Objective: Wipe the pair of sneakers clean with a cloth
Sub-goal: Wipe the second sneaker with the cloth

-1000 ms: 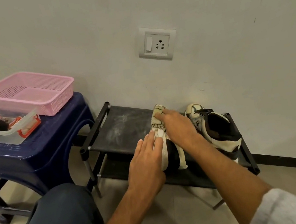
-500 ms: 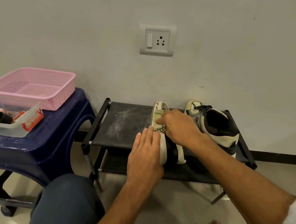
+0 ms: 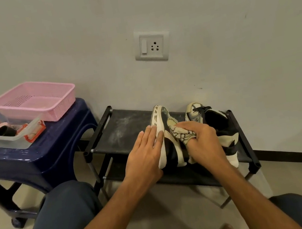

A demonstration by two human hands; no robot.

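cream cloth point(image 3: 181, 131): thin and soft, printed with dark lines, wadded in the right hand and pressed onto the upper of the near sneaker. it looks limp and light, so it probably works best bunched under the fingertips, not hanging loose.
right hand point(image 3: 205, 142): fingers curled round the cloth, gripping it against the shoe.
left hand point(image 3: 145, 156): fingers straight and close together, laid flat on the sole side of the same shoe to brace it. it holds nothing.
near sneaker point(image 3: 164, 120): black and off-white, tipped on its side on the shoe rack, toe toward the wall and sole facing left. it looks light, with a stiff rubbery sole and a softer upper that should give under pressure.
best hold: the sole edge or heel, the firm parts, in my judgement. a flat palm there should stop it sliding while the other hand rubs.
second sneaker point(image 3: 216, 123): upright on the same shelf, just right of the right hand. whether the two shoes touch is hidden.
shoe rack point(image 3: 122, 127): black, with a dusty top shelf, set against the wall. the frame looks slight and may shift under hard scrubbing.
blue stool point(image 3: 53, 149): left of the rack, carrying a pink basket point(image 3: 33, 101) and a clear tub point(image 3: 12, 140).
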